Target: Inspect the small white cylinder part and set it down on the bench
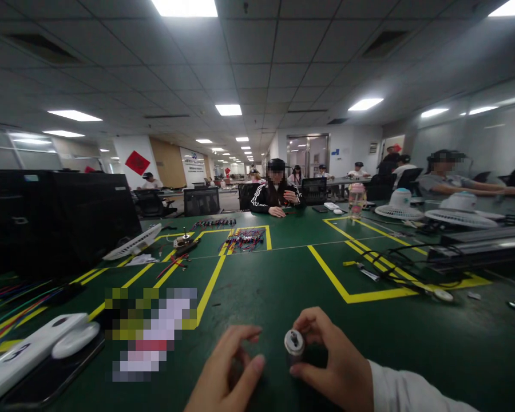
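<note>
We log the metal cylinder (pixel 294 347) at lower centre of frame, over the green bench (pixel 261 292): long axis near upright, nubbed end up. Right grip (pixel 341 360) clamped on it, thumb against fingers; left grip (pixel 225 375) parted, just beside

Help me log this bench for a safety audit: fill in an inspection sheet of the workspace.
Surface: green tabletop, marked with yellow tape
Job's things: small metal cylinder, possibly a motor, roughly upright
Clutter: white fan heads and pink bottle, far right
Hands: right hand grips the cylinder between thumb and fingers; left hand half-curled, apart from it
Cables: loose black cables at right; wire bundle beyond the hands
Surroundings: person in black jacket seated opposite; others farther back
</note>
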`<act>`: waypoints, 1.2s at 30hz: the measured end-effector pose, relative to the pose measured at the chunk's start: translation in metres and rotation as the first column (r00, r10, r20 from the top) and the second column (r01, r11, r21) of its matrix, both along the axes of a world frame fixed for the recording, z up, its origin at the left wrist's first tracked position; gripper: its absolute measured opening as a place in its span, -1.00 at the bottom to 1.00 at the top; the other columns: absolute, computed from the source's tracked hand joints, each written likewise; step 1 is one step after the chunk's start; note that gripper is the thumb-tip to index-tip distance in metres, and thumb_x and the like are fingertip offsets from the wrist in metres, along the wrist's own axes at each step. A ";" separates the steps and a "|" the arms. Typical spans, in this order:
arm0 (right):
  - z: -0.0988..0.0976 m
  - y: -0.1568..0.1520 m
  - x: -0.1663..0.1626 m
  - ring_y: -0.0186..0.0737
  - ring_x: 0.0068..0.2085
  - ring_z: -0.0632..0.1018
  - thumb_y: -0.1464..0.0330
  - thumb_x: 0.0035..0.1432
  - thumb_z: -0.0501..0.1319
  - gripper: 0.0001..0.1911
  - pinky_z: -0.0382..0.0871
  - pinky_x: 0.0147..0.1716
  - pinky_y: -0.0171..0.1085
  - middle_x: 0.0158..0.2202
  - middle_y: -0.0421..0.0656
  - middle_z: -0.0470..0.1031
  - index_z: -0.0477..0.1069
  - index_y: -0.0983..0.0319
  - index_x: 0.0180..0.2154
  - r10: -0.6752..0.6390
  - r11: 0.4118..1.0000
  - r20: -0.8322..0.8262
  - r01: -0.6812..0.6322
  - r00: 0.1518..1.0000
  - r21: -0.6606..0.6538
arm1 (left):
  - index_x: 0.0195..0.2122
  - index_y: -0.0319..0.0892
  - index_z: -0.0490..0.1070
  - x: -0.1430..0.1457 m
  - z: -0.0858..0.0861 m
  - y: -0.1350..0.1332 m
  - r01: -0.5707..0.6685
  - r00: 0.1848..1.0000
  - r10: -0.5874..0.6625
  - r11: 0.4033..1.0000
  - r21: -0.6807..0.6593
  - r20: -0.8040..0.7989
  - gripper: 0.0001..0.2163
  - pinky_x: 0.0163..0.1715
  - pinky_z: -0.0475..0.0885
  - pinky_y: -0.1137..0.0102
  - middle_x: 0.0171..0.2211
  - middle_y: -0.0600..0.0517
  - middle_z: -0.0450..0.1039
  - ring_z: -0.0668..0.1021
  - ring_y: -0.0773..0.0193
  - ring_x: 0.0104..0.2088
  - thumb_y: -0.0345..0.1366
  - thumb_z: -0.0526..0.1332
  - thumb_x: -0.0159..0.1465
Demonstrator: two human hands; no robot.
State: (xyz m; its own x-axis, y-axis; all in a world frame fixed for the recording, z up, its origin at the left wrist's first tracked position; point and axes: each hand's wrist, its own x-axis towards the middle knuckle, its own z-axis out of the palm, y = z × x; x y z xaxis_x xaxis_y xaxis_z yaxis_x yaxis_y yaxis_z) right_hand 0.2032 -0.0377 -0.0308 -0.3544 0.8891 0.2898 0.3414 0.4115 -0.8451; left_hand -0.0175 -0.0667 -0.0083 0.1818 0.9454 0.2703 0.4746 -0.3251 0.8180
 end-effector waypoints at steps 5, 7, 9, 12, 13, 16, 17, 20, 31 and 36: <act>-0.006 0.002 -0.001 -0.35 -0.20 0.47 0.52 -0.14 0.27 -0.49 0.39 -0.21 -0.31 -0.19 -0.19 0.36 0.09 0.22 -0.15 0.068 0.996 -0.122 -0.074 0.990 -0.047 | -0.31 -0.13 0.51 0.052 0.023 0.018 0.126 0.991 -0.122 0.989 0.079 -0.060 -0.89 -0.37 0.36 0.41 -0.35 0.03 0.45 0.50 0.24 -0.36 -0.40 0.20 0.19; -0.006 0.003 -0.001 -0.33 -0.20 0.47 0.51 -0.14 0.27 -0.49 0.39 -0.22 -0.31 -0.20 -0.18 0.37 0.08 0.22 -0.16 0.090 0.994 -0.121 -0.097 0.989 -0.050 | -0.39 -0.15 0.52 0.055 0.026 0.021 0.128 0.990 -0.123 0.988 0.089 -0.068 -0.89 -0.41 0.34 0.42 -0.40 0.05 0.44 0.49 0.24 -0.39 -0.43 0.21 0.18; -0.005 0.004 -0.001 -0.33 -0.20 0.47 0.53 -0.16 0.26 -0.50 0.39 -0.22 -0.31 -0.20 -0.17 0.37 0.10 0.24 -0.17 0.086 0.995 -0.096 -0.090 0.992 -0.037 | -0.40 -0.17 0.51 0.054 0.027 0.022 0.119 0.991 -0.112 0.988 0.100 -0.070 -0.90 -0.44 0.33 0.42 -0.41 0.04 0.43 0.48 0.24 -0.40 -0.42 0.19 0.19; -0.002 0.004 0.000 -0.34 -0.22 0.46 0.56 -0.20 0.23 -0.51 0.39 -0.24 -0.33 -0.22 -0.17 0.36 0.11 0.25 -0.18 0.077 0.997 -0.063 -0.078 0.995 -0.007 | -0.38 -0.17 0.46 0.046 0.028 0.022 0.098 0.994 -0.092 0.987 0.123 -0.059 -0.88 -0.41 0.34 0.40 -0.37 0.03 0.42 0.49 0.22 -0.37 -0.37 0.14 0.25; -0.001 0.003 0.000 -0.35 -0.23 0.46 0.56 -0.20 0.22 -0.52 0.39 -0.25 -0.34 -0.23 -0.18 0.36 0.11 0.25 -0.18 0.076 0.997 -0.053 -0.076 0.996 -0.004 | -0.36 -0.17 0.45 0.042 0.028 0.023 0.089 0.995 -0.082 0.988 0.127 -0.055 -0.87 -0.40 0.34 0.40 -0.36 0.02 0.42 0.49 0.22 -0.36 -0.36 0.12 0.27; 0.003 0.000 0.005 -0.36 -0.22 0.46 0.57 -0.20 0.19 -0.54 0.38 -0.24 -0.36 -0.23 -0.18 0.36 0.13 0.25 -0.19 0.040 0.999 -0.012 -0.040 0.999 0.007 | -0.30 -0.18 0.44 0.032 0.019 0.028 0.086 0.994 -0.078 0.992 0.097 -0.082 -0.88 -0.38 0.36 0.38 -0.36 0.02 0.46 0.51 0.20 -0.35 -0.37 0.11 0.27; 0.003 -0.001 0.006 -0.36 -0.22 0.46 0.57 -0.19 0.18 -0.55 0.38 -0.24 -0.37 -0.23 -0.18 0.36 0.14 0.25 -0.19 0.032 0.999 0.006 -0.033 0.999 0.016 | -0.29 -0.18 0.46 0.029 0.015 0.030 0.096 0.991 -0.088 0.992 0.077 -0.103 -0.88 -0.38 0.37 0.38 -0.37 0.01 0.49 0.52 0.20 -0.35 -0.39 0.12 0.26; 0.003 -0.003 0.010 -0.36 -0.22 0.46 0.57 -0.18 0.15 -0.56 0.37 -0.22 -0.39 -0.24 -0.18 0.37 0.16 0.25 -0.17 0.003 0.998 0.053 -0.007 0.999 0.063 | -0.33 -0.16 0.52 0.029 0.002 0.034 0.155 0.972 -0.147 0.987 0.031 -0.184 -0.86 -0.32 0.37 0.37 -0.39 0.03 0.55 0.54 0.19 -0.33 -0.48 0.18 0.19; 0.002 -0.005 0.017 -0.30 -0.14 0.47 0.46 -0.09 0.15 -0.57 0.38 -0.11 -0.33 -0.16 -0.13 0.41 0.24 0.26 -0.09 -0.076 0.994 0.136 0.064 0.988 0.086 | -0.13 -0.08 0.46 0.035 -0.004 0.028 0.188 0.959 -0.170 0.980 0.061 -0.225 -0.71 -0.23 0.38 0.34 -0.25 0.01 0.50 0.50 0.18 -0.26 -0.50 0.23 0.13; 0.000 0.002 0.076 -0.26 -0.06 0.47 0.24 0.05 0.14 -0.55 0.35 -0.01 -0.27 -0.05 -0.09 0.39 0.22 0.24 -0.01 -0.370 0.926 0.196 0.343 0.908 0.157 | -0.16 -0.06 0.44 0.001 -0.009 0.013 0.130 0.980 -0.115 0.988 0.087 -0.162 -0.81 -0.30 0.44 0.35 -0.29 0.01 0.52 0.54 0.18 -0.32 -0.32 0.09 0.26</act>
State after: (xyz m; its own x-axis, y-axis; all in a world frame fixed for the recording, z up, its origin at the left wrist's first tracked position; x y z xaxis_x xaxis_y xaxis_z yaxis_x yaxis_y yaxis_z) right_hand 0.2790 -0.0359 -0.0309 -0.0864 0.9324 0.3508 0.6535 0.3189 -0.6865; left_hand -0.0167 -0.0535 -0.0174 0.3414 0.8841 0.3191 0.5452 -0.4628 0.6989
